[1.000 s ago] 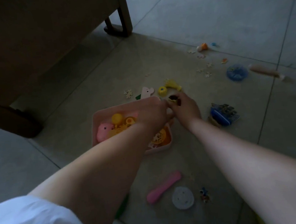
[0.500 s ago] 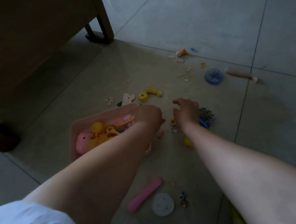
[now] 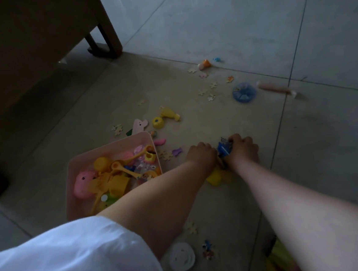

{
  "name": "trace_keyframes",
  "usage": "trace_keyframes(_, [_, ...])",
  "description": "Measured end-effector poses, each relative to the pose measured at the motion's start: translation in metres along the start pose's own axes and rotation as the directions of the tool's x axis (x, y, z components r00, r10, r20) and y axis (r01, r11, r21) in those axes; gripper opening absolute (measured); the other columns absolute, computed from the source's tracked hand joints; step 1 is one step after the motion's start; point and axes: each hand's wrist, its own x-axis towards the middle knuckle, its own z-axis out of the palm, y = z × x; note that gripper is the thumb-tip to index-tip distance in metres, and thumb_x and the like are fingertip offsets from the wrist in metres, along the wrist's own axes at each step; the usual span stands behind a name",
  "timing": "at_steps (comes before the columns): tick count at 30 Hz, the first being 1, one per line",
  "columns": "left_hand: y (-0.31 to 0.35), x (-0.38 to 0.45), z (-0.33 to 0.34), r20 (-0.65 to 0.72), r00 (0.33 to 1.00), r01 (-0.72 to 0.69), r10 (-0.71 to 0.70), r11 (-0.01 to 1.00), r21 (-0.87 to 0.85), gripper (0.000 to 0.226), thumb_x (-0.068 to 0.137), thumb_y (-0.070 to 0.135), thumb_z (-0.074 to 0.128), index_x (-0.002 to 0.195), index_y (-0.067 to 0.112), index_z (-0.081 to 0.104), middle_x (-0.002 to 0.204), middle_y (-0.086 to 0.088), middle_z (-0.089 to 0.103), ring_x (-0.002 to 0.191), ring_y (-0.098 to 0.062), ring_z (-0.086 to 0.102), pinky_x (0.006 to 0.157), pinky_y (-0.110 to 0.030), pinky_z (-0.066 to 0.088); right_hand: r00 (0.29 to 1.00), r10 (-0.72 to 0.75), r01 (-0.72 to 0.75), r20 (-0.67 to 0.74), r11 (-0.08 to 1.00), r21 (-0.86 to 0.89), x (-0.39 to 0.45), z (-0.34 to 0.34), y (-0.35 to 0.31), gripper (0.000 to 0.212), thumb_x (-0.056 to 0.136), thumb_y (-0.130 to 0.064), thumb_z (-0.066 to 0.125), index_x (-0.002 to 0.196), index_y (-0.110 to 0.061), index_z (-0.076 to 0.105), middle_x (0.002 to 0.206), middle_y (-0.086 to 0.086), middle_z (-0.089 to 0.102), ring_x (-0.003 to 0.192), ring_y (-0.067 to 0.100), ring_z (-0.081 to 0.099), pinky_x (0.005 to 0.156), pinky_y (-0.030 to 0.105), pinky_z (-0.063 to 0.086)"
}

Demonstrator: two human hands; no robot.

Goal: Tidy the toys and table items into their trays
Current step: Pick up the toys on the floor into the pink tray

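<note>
From my head camera, in dim light, the pink tray point(image 3: 110, 147) sits on the floor, filled with yellow and pink toys. Just to the right of the tray, both my hands meet over a blue toy point(image 3: 224, 150). My right hand point(image 3: 242, 149) has its fingers curled around the blue toy. My left hand point(image 3: 201, 155) is knuckles-up, fingers curled, touching the toy's other side; I cannot tell whether it grips anything. A yellow toy point(image 3: 214, 177) lies under my wrists. Beyond the tray lie puzzle pieces point(image 3: 117, 128) and a blue disc point(image 3: 244, 92). Nearer me than the tray lies a white lid point(image 3: 181, 257).
</note>
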Motion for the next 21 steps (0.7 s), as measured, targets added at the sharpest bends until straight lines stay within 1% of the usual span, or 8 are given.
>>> trace_keyframes(4, [0.004, -0.002, 0.002, 0.085, 0.996, -0.021, 0.017, 0.999, 0.043, 0.037, 0.102, 0.030, 0.036, 0.130, 0.012, 0.053, 0.128, -0.013, 0.050, 0.118, -0.032, 0.051, 0.085, -0.036, 0.042, 0.997, 0.072, -0.074, 0.027, 0.991, 0.115, -0.005, 0.003, -0.003, 0.054, 0.078, -0.023, 0.074, 0.124, -0.021, 0.046, 0.131, 0.013, 0.035, 0.119, 0.036, 0.040, 0.088, 0.035, 0.042])
trace_keyframes(8, [-0.013, -0.018, -0.017, 0.065, 0.998, -0.029, 0.027, 0.999, 0.040, 0.037, 0.100, 0.016, 0.041, 0.136, 0.013, 0.047, 0.128, -0.012, 0.055, 0.119, -0.034, 0.055, 0.086, -0.038, 0.046, 0.988, 0.156, -0.155, 0.019, 0.949, 0.273, -0.010, 0.007, -0.016, 0.057, 0.076, -0.025, 0.077, 0.123, -0.019, 0.046, 0.132, 0.014, 0.037, 0.118, 0.038, 0.046, 0.091, 0.036, 0.042])
trace_keyframes(11, [-0.041, -0.033, -0.032, -0.032, 0.999, 0.041, -0.040, 0.999, 0.033, 0.037, 0.096, 0.008, 0.043, 0.133, 0.013, 0.046, 0.125, -0.013, 0.055, 0.117, -0.033, 0.055, 0.086, -0.039, 0.046, 0.971, 0.236, -0.217, 0.027, 0.837, 0.503, -0.015, 0.011, -0.043, 0.056, 0.077, -0.028, 0.077, 0.123, -0.017, 0.047, 0.134, 0.016, 0.043, 0.116, 0.036, 0.051, 0.093, 0.036, 0.044])
trace_keyframes(13, [-0.062, -0.044, -0.040, -0.058, 0.993, 0.103, -0.101, 0.995, 0.018, 0.035, 0.095, 0.006, 0.043, 0.129, 0.012, 0.047, 0.125, -0.013, 0.055, 0.116, -0.033, 0.054, 0.082, -0.039, 0.045, 0.964, 0.261, -0.235, 0.060, 0.719, 0.654, -0.017, 0.012, -0.063, 0.055, 0.079, -0.026, 0.074, 0.127, -0.015, 0.049, 0.135, 0.015, 0.048, 0.116, 0.033, 0.053, 0.086, 0.032, 0.043])
trace_keyframes(15, [-0.082, -0.056, -0.047, -0.065, 0.982, 0.176, -0.176, 0.984, -0.010, 0.034, 0.092, 0.007, 0.052, 0.126, 0.012, 0.048, 0.120, -0.012, 0.056, 0.113, -0.032, 0.056, 0.075, -0.038, 0.045, 0.958, 0.273, -0.243, 0.087, 0.612, 0.753, -0.018, 0.012, -0.081, 0.055, 0.080, -0.024, 0.073, 0.128, -0.014, 0.050, 0.134, 0.013, 0.052, 0.114, 0.032, 0.057, 0.080, 0.030, 0.043])
trace_keyframes(17, [-0.109, -0.073, -0.049, -0.077, 0.950, 0.295, -0.303, 0.950, -0.102, 0.038, 0.090, 0.010, 0.060, 0.125, 0.012, 0.048, 0.119, -0.013, 0.053, 0.113, -0.032, 0.055, 0.076, -0.038, 0.045, 0.973, 0.208, -0.206, 0.096, 0.605, 0.769, -0.023, 0.015, -0.099, 0.056, 0.078, -0.023, 0.075, 0.127, -0.013, 0.050, 0.130, 0.013, 0.056, 0.109, 0.030, 0.060, 0.082, 0.031, 0.050])
trace_keyframes(19, [-0.134, -0.089, -0.042, -0.022, 0.883, 0.452, -0.469, 0.862, -0.230, 0.042, 0.090, 0.006, 0.057, 0.130, 0.010, 0.046, 0.125, -0.015, 0.053, 0.115, -0.033, 0.055, 0.081, -0.037, 0.045, 0.994, 0.085, -0.112, 0.074, 0.666, 0.738, -0.034, 0.019, -0.117, 0.054, 0.077, -0.022, 0.076, 0.124, -0.013, 0.050, 0.125, 0.009, 0.057, 0.094, 0.027, 0.064, 0.075, 0.032, 0.055])
trace_keyframes(21, [-0.155, -0.107, -0.031, 0.024, 0.833, 0.547, -0.553, 0.816, -0.187, 0.038, 0.092, 0.005, 0.052, 0.130, 0.008, 0.049, 0.127, -0.014, 0.056, 0.115, -0.031, 0.057, 0.084, -0.037, 0.047, 0.997, -0.041, -0.019, 0.071, 0.719, 0.695, -0.048, 0.028, -0.134, 0.056, 0.076, -0.023, 0.078, 0.123, -0.018, 0.049, 0.126, 0.008, 0.053, 0.091, 0.027, 0.064, 0.073, 0.036, 0.057])
